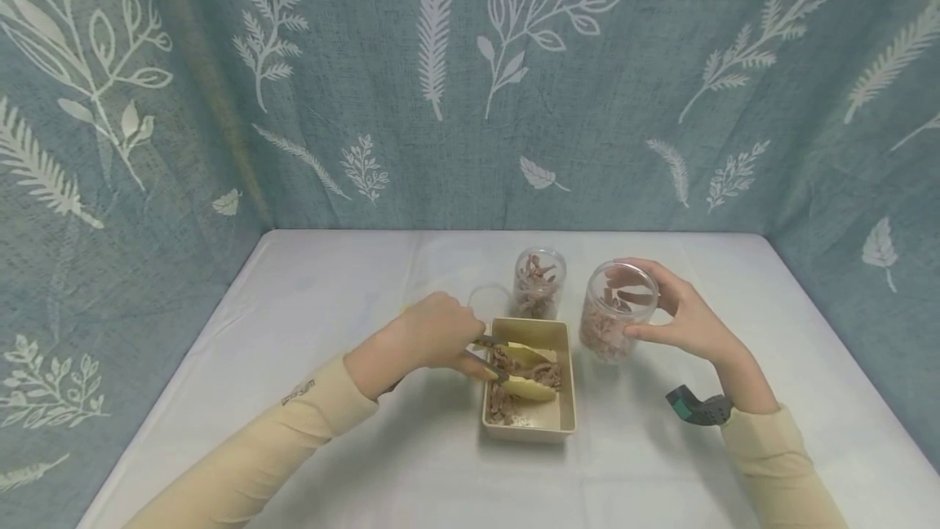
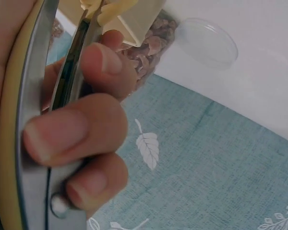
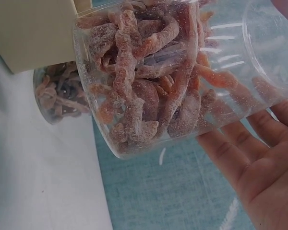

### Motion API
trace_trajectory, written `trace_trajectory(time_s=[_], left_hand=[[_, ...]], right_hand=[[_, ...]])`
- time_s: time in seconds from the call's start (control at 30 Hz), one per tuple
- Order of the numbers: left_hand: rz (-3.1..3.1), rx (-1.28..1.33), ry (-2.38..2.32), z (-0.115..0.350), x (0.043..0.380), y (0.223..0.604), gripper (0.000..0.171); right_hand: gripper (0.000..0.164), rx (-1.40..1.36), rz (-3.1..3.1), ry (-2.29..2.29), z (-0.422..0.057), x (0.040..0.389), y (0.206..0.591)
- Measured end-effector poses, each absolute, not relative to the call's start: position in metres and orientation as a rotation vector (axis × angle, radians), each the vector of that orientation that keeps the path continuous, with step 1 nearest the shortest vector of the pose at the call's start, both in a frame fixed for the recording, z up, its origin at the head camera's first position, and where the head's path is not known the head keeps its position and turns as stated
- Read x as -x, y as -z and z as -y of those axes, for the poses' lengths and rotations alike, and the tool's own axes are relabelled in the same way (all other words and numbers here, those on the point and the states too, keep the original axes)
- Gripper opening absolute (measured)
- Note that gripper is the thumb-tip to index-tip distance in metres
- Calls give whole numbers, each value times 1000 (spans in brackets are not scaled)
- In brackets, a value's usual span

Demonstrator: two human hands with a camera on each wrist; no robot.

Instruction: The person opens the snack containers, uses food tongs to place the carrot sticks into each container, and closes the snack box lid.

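My left hand (image 1: 436, 331) grips a pair of tongs (image 1: 530, 388) with yellow tips. In the left wrist view its fingers curl round the tongs' metal handles (image 2: 32, 86). Spread apart, the yellow tips reach down into a beige rectangular box (image 1: 527, 434), among brown dried strips (image 1: 502, 406). Right of the box, my right hand (image 1: 686, 318) holds a clear, lidless jar (image 1: 604, 335), thumb and fingers on opposite sides near its rim. Sugary-looking reddish-brown strips (image 3: 129, 81) fill the lower part of this jar, which tilts slightly in the head view.
Behind the box stands a second clear jar (image 1: 539, 284) with similar strips. A round transparent lid (image 1: 488, 300) lies to its left on the white tabletop (image 1: 345, 268). Patterned blue-green cloth (image 1: 455, 162) hangs behind and at both sides.
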State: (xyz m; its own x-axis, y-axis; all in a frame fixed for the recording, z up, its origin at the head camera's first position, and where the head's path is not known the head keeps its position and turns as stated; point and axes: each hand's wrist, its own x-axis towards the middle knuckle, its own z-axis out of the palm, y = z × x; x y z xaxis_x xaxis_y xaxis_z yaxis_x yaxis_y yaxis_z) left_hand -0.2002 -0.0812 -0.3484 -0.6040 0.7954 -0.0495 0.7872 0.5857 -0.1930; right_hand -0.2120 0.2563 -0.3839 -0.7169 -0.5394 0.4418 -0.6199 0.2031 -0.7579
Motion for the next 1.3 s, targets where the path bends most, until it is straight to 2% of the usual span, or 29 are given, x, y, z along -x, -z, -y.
trace_trajectory(time_s=[0.37,1.3], left_hand=[[2715,1404,-199,93,205,358,48],[2817,1320,3,114,203,350,36]], right_hand=[[79,-1092,2419,-1487,-257,211,384],[80,-1025,2495,-1417,-261,210,384]])
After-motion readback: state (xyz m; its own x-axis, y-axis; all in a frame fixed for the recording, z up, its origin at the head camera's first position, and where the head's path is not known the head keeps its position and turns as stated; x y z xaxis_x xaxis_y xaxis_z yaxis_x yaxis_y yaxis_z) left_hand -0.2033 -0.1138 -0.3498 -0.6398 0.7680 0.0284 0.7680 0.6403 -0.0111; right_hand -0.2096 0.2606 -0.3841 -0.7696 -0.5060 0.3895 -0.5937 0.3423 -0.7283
